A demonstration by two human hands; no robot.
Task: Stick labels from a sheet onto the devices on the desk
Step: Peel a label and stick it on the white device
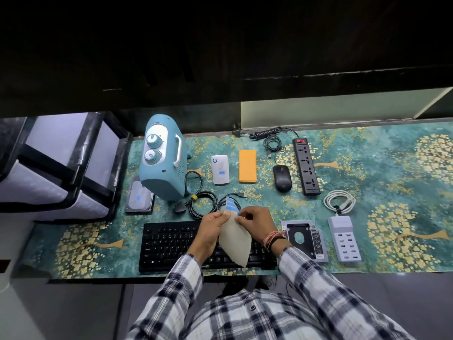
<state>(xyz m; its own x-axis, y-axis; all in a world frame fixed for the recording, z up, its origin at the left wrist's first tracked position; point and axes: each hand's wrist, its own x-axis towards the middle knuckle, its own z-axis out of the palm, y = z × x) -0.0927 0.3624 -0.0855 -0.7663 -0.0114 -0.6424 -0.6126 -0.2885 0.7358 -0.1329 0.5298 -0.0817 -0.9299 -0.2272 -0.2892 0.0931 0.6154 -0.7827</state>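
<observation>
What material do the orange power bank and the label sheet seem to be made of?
Orange power bank: probably matte plastic or rubbery silicone; its colour is even and shows no glare. Label sheet: thin beige paper backing that bends in the left hand, with blue labels near the top, likely paper or film.

No legible text on any device.

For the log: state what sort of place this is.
Probably an office or computer workstation desk: a black computer keyboard, a black wired mouse and a black multi-socket power strip lie on a teal, gold-patterned desk mat.
</observation>
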